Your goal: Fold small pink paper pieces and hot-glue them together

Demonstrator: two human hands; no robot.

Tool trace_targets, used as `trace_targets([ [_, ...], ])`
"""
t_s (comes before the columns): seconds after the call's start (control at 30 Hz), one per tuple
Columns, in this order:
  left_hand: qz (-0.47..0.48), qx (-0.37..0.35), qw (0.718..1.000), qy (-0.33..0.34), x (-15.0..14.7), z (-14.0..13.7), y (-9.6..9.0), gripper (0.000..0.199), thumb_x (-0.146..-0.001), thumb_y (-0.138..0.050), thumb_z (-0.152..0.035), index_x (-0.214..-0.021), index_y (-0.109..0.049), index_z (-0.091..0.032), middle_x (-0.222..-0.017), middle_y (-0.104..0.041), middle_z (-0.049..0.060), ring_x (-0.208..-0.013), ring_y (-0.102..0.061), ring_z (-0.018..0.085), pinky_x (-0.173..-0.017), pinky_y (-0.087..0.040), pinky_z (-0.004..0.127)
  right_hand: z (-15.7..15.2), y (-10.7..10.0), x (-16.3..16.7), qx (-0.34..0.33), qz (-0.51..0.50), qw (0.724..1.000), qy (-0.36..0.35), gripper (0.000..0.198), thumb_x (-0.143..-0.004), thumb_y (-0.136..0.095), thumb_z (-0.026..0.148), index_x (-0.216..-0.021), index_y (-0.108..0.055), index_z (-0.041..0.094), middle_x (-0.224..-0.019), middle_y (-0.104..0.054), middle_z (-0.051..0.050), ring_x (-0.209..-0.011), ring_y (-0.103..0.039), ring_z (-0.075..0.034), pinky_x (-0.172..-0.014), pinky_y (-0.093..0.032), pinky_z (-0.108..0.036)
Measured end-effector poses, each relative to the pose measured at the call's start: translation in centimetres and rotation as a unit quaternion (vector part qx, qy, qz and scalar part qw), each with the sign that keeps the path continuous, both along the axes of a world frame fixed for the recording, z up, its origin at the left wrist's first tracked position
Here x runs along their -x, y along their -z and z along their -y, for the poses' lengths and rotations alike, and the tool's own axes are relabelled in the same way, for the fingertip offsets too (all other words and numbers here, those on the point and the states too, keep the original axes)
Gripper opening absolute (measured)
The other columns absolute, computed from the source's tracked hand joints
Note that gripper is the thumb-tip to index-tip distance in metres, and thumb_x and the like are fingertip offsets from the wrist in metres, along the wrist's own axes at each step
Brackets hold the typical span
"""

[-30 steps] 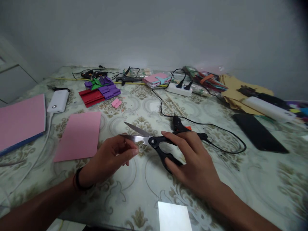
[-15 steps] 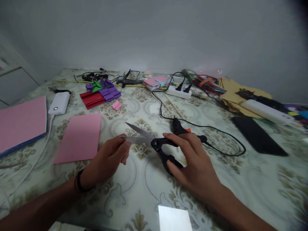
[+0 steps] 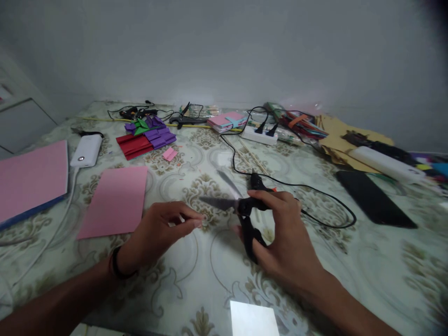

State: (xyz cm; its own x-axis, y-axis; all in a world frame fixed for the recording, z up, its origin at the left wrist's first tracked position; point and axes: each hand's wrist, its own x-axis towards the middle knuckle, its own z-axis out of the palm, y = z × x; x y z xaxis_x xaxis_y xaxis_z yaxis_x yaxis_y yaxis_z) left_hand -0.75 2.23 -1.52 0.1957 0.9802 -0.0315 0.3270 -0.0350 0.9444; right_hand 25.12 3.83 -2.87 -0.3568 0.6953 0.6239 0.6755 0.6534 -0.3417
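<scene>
My right hand [image 3: 285, 228] has its thumb and fingers in the handles of a pair of black-handled scissors [image 3: 244, 206]. The blades are spread apart and point left, a little blurred. Just left of the blade tips, my left hand [image 3: 164, 228] pinches thumb and forefinger together; whatever is between them is too small to make out. A pink sheet of paper [image 3: 115, 200] lies flat beside my left hand. Behind the scissors rests a black glue gun [image 3: 258, 182]. Farther back lies a small folded pink paper piece [image 3: 170, 154].
Folded red paper [image 3: 135, 145] and purple paper [image 3: 161, 136] lie at the back left, near a white power bank [image 3: 87, 150]. A power strip [image 3: 259, 134] feeds a black cord looping across the right. A black phone-like slab [image 3: 374, 198] lies right; a pink pad [image 3: 33, 177], left.
The scissors have moved right, away from my left fingers, and tilted with their blades still apart. My left hand has turned, its pinched fingertips now pointing right.
</scene>
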Motion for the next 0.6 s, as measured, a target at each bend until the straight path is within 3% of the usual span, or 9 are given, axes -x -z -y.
trace_targets([
  [0.1,0.010,-0.002,1.000,0.000,0.0,0.0,0.0,0.012,-0.088,-0.076,-0.030,-0.082,-0.078,-0.019,-0.078,-0.077,0.002,-0.069,-0.067,0.014,-0.064,-0.051,0.024,-0.2,-0.2,-0.2,0.014,-0.026,0.999,0.028,0.052,-0.091,-0.068,0.031,-0.139,-0.049,0.022,-0.112,-0.060,-0.012,-0.102,-0.061,-0.032,-0.088,-0.049,-0.050],
  [0.2,0.068,-0.011,0.997,-0.029,0.6,-0.6,0.0,0.024,-0.098,-0.066,-0.036,-0.083,-0.071,-0.017,-0.070,-0.070,0.001,-0.063,-0.065,0.014,-0.063,-0.051,0.025,-0.4,-0.4,-0.4,0.038,-0.043,0.998,0.037,0.051,-0.092,-0.068,0.034,-0.138,-0.051,0.021,-0.113,-0.062,-0.013,-0.101,-0.064,-0.031,-0.087,-0.053,-0.049],
  [0.3,0.120,-0.077,0.984,-0.104,1.9,-1.8,-0.2,0.029,-0.104,-0.057,-0.039,-0.087,-0.069,-0.019,-0.072,-0.065,0.000,-0.063,-0.060,0.014,-0.065,-0.050,0.027,-0.6,-0.6,-0.5,0.052,-0.035,0.998,0.032,0.049,-0.093,-0.068,0.036,-0.136,-0.054,0.020,-0.110,-0.064,-0.012,-0.097,-0.067,-0.029,-0.084,-0.057,-0.046],
  [0.37,0.124,-0.122,0.978,-0.113,2.8,-2.4,-0.7,0.039,-0.104,-0.057,-0.039,-0.074,-0.069,-0.019,-0.072,-0.062,0.002,-0.069,-0.057,0.015,-0.068,-0.048,0.027,-0.9,-0.7,-0.6,0.056,-0.037,0.997,0.030,0.048,-0.092,-0.069,0.036,-0.135,-0.056,0.020,-0.110,-0.066,-0.012,-0.096,-0.069,-0.029,-0.083,-0.059,-0.045],
  [0.4,0.124,-0.127,0.980,-0.090,3.1,-2.6,-1.1,0.043,-0.102,-0.059,-0.041,-0.067,-0.069,-0.019,-0.072,-0.062,0.003,-0.074,-0.059,0.016,-0.075,-0.049,0.029,-1.0,-0.7,-0.7,0.056,-0.044,0.997,0.032,0.048,-0.092,-0.070,0.037,-0.135,-0.057,0.020,-0.111,-0.068,-0.012,-0.096,-0.069,-0.029,-0.084,-0.060,-0.045],
  [0.47,0.126,-0.120,0.983,0.061,3.6,-2.6,-1.8,0.059,-0.102,-0.053,-0.052,-0.056,-0.069,-0.019,-0.086,-0.070,0.010,-0.088,-0.064,0.022,-0.088,-0.052,0.036,-1.4,-0.7,-0.9,0.060,-0.062,0.996,0.034,0.047,-0.091,-0.071,0.038,-0.133,-0.059,0.021,-0.113,-0.070,-0.012,-0.096,-0.071,-0.028,-0.083,-0.061,-0.045],
  [0.53,0.090,-0.093,0.979,0.159,3.7,-2.6,-2.5,0.063,-0.100,-0.055,-0.056,-0.051,-0.068,-0.019,-0.098,-0.075,0.013,-0.094,-0.068,0.026,-0.092,-0.053,0.040,-1.6,-0.7,-1.3,0.077,-0.078,0.993,0.037,0.046,-0.091,-0.073,0.040,-0.131,-0.061,0.021,-0.111,-0.073,-0.011,-0.092,-0.073,-0.028,-0.081,-0.062,-0.045],
  [0.6,0.015,-0.085,0.984,0.154,4.0,-2.7,-2.6,0.051,-0.098,-0.060,-0.049,-0.057,-0.068,-0.019,-0.095,-0.076,0.011,-0.089,-0.070,0.023,-0.084,-0.055,0.034,-1.8,-0.9,-1.7,0.108,-0.090,0.989,0.049,0.044,-0.090,-0.075,0.044,-0.126,-0.065,0.021,-0.104,-0.076,-0.010,-0.085,-0.073,-0.027,-0.076,-0.061,-0.043],
])
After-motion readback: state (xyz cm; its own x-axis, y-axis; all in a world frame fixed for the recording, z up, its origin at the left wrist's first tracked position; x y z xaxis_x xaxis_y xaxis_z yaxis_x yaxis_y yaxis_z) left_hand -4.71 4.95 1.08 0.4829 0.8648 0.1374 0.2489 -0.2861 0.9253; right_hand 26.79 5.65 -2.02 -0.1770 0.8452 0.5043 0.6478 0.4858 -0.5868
